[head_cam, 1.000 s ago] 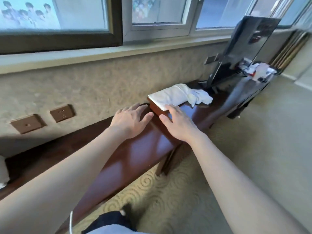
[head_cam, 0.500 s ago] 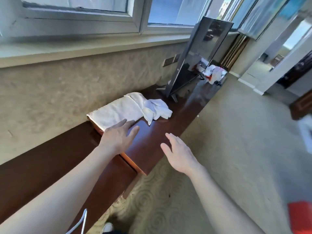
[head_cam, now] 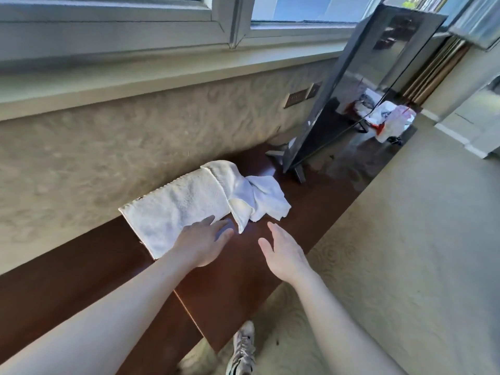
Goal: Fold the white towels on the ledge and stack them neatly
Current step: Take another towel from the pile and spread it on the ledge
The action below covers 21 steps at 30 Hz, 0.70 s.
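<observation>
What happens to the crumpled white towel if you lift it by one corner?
The crumpled white towel would probably flop and dangle, since it already lies in soft bunched folds. It looks thin, so likely light. On the shiny wooden ledge it may slide easily.

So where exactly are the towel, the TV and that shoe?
towel [head_cam: 178, 212], head view: middle of the flat part.
TV [head_cam: 362, 85], head view: dark screen.
shoe [head_cam: 242, 350], head view: the laces.
</observation>
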Each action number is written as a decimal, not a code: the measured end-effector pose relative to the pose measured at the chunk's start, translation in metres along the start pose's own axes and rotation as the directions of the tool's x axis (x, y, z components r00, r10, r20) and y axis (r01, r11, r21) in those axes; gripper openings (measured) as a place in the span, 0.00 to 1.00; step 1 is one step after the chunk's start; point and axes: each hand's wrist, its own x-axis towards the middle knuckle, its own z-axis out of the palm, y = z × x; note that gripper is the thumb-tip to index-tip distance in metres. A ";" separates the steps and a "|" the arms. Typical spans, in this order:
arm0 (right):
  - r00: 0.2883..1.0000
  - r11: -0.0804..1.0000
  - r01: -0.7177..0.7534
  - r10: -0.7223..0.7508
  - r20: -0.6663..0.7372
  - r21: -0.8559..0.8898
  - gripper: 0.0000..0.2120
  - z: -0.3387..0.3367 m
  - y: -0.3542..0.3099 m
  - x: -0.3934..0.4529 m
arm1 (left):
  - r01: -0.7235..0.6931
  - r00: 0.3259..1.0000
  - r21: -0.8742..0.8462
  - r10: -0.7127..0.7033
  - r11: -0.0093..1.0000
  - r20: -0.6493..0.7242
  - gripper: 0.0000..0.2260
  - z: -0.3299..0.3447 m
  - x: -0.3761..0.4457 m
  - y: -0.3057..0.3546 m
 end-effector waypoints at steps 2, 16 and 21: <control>0.999 0.999 0.032 -0.032 -0.008 0.025 0.29 -0.008 0.014 0.033 | 0.037 0.999 -0.019 -0.036 0.999 0.014 0.23 0.004 0.026 0.008; 0.964 0.958 0.263 -0.264 0.000 -0.111 0.28 0.015 0.084 0.247 | 0.251 0.966 -0.031 -0.252 0.968 -0.062 0.27 0.038 0.190 0.054; 0.943 0.962 0.260 -0.271 -0.191 -0.085 0.13 0.040 0.073 0.237 | 0.318 0.902 -0.256 -0.374 0.913 -0.216 0.08 0.057 0.194 0.055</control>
